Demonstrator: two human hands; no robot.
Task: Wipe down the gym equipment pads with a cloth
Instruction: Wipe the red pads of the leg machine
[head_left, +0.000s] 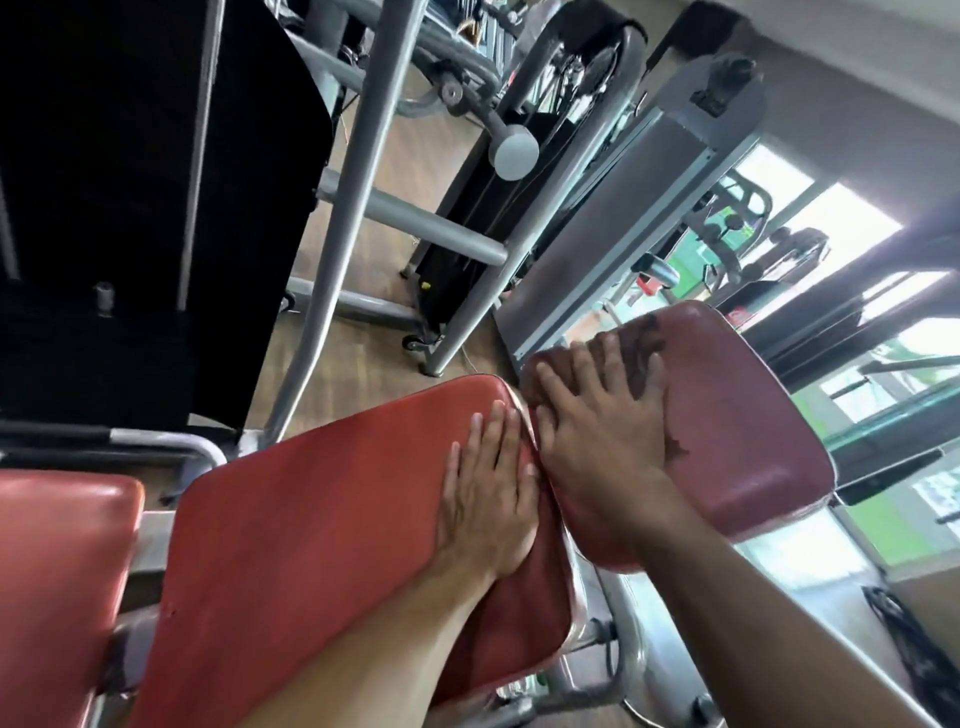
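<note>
Nearby, grey frame tube (332, 249), both hands flat on red pads (311, 519)

The left hand (488, 483) lies flat on the long red pad (311, 519); the right hand (597, 415) presses, fingers spread, on the darker red pad (737, 431) (its cover torn) beside it.

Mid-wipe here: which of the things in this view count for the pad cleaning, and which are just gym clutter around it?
For the job:
- left hand, flat on the middle red pad
- right hand, flat on the worn right red pad
- left red pad
No cloth shows.

Just around:
- grey frame tubes
- black weight stack
- wooden floor
</note>
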